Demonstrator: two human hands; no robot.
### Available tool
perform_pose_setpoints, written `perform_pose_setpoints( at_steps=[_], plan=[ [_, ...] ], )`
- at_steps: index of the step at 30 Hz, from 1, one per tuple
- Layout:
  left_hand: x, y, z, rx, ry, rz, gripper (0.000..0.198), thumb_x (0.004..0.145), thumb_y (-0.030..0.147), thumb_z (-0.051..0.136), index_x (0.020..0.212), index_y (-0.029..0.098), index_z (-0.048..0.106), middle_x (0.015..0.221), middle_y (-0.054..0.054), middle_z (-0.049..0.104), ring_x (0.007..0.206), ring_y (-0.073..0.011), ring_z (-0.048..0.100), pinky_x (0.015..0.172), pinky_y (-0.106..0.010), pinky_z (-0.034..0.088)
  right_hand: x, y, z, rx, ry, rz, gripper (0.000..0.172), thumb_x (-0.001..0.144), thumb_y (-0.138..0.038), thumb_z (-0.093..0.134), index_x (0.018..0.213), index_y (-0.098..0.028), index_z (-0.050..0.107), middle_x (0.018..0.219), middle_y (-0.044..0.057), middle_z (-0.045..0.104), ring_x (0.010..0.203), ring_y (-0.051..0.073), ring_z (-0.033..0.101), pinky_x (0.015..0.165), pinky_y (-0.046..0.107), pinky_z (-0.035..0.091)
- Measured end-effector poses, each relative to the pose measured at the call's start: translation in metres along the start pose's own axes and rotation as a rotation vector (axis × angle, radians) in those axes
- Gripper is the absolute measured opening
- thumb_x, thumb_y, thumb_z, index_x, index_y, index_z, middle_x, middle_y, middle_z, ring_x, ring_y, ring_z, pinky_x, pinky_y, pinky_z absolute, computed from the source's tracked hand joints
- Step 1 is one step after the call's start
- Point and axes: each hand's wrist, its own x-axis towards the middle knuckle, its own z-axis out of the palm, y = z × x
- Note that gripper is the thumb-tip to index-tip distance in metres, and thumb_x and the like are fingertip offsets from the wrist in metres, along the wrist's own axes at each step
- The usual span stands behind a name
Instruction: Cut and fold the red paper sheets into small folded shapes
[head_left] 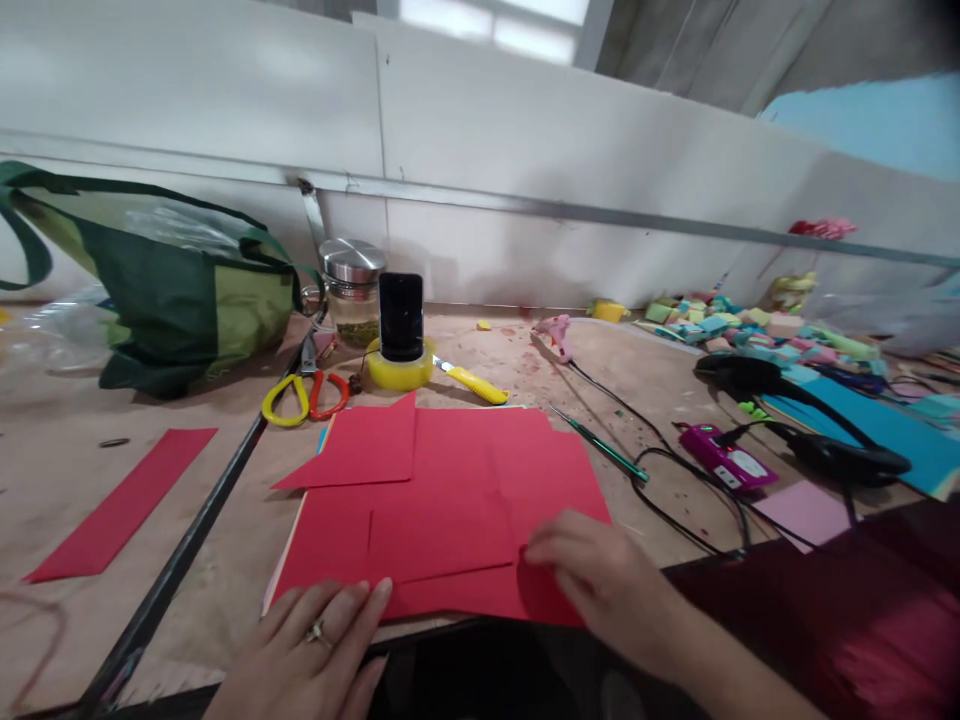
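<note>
Lying open, the left hand [319, 640] rests on the near-left edge of the red sheets [442, 510], stacked at the tabletop's [236, 540] near side; the right hand [592, 570] curls over their near-right part, its grip impossible to tell; bare room and a dark band [192, 540] separate the sheets from a red strip [124, 505]; the purple box's [716, 455] markings are too small to read; a white wall [525, 140] stands behind

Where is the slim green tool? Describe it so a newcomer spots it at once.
Start at the red paper sheets in front of the person. Beyond their right side, a slim green tool lies slanting, its thin tip near the sheets' far right corner, its other end by the black cable. It is straight and green, whereas the cable is black and looped.
</note>
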Motion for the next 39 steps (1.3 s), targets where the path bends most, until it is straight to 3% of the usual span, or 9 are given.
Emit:
perform_pose_setpoints(
  at_steps=[4,8,11,16,20,26,32,37,39],
  plan=[
    [0.035,0.004,-0.016,-0.094,-0.168,-0.127,0.019,0.089,0.032,0.053,0.097,0.022,0.068,0.092,-0.007,0.068,0.082,-0.0257,0.061,0.07,-0.039,0.047,0.014,0.053,-0.03,-0.423,0.042,0.47,0.027,0.09,-0.02,0.045,0.107,-0.016,0.065,0.11,0.013,0.067,0.103,0.025,0.063,0.085,0.037,0.05],
    [0.074,0.013,-0.012,-0.157,-0.253,-0.248,0.048,0.085,0.044,0.062,0.126,0.02,0.056,0.125,-0.014,0.059,0.113,-0.0325,0.054,0.09,-0.047,0.046,0.018,0.09,-0.034,-0.604,-0.084,0.73,0.021,0.085,-0.02,0.049,0.084,-0.011,0.068,0.091,0.021,0.069,0.091,0.034,0.065,0.071,0.041,0.048],
    [0.092,0.015,0.002,-0.19,-0.337,-0.248,0.076,0.078,0.056,0.066,0.138,0.015,0.045,0.136,-0.02,0.051,0.125,-0.037,0.045,0.102,-0.054,0.037,0.013,0.097,-0.033,-0.596,-0.08,0.743,0.023,0.085,-0.013,0.044,0.079,-0.014,0.066,0.09,0.02,0.069,0.086,0.031,0.065,0.065,0.037,0.045],
    [0.107,0.012,0.01,-0.306,-0.465,-0.348,0.079,0.071,0.055,0.073,0.134,0.014,0.049,0.117,-0.016,0.057,0.108,-0.0345,0.052,0.094,-0.049,0.042,-0.009,0.093,-0.042,-0.599,0.017,0.786,0.02,0.089,-0.024,0.042,0.089,-0.018,0.061,0.088,0.014,0.068,0.084,0.029,0.065,0.061,0.034,0.042],
    [0.11,0.011,0.004,-0.435,-0.479,-0.38,0.066,0.064,0.05,0.079,0.118,0.017,0.058,0.11,-0.012,0.054,0.105,-0.0331,0.05,0.092,-0.048,0.042,-0.031,0.065,-0.041,-0.218,0.231,0.678,0.021,0.089,-0.036,0.043,0.096,-0.021,0.057,0.074,0.005,0.065,0.067,0.022,0.063,0.057,0.031,0.045],
    [0.109,0.001,0.012,-0.696,-0.378,-0.398,0.018,0.092,0.034,0.05,0.093,0.017,0.056,0.097,-0.007,0.056,0.091,-0.0228,0.053,0.085,-0.041,0.045,-0.03,0.018,-0.024,0.297,0.204,0.587,0.025,0.09,-0.043,0.047,0.093,-0.022,0.06,0.077,0.002,0.064,0.071,0.019,0.061,0.063,0.03,0.049],
    [0.108,-0.003,0.014,-0.819,-0.247,-0.476,0.009,0.09,0.026,0.048,0.084,0.019,0.051,0.086,-0.003,0.057,0.078,-0.0182,0.051,0.075,-0.033,0.044,-0.003,0.008,-0.009,0.587,0.271,0.614,0.023,0.076,-0.041,0.066,0.085,-0.02,0.069,0.059,-0.004,0.055,0.054,0.015,0.054,0.051,0.028,0.046],
    [0.111,-0.01,-0.007,-1.288,-0.186,-0.696,0.017,0.087,0.036,0.058,0.089,0.019,0.053,0.081,0.002,0.053,0.075,-0.0127,0.05,0.068,-0.024,0.042,0.022,-0.008,-0.013,0.623,0.266,0.484,0.051,0.066,-0.027,0.077,0.115,-0.029,0.067,0.106,0.002,0.068,0.086,0.019,0.064,0.068,0.027,0.054],
    [0.114,-0.014,-0.014,-1.563,-0.259,-0.808,0.025,0.083,0.037,0.065,0.098,0.019,0.055,0.08,0.003,0.054,0.068,-0.0101,0.051,0.061,-0.02,0.041,0.03,-0.01,-0.016,0.619,0.283,0.465,0.053,0.068,-0.025,0.075,0.12,-0.031,0.064,0.115,0.003,0.066,0.082,0.017,0.064,0.064,0.026,0.054]
  ],
)
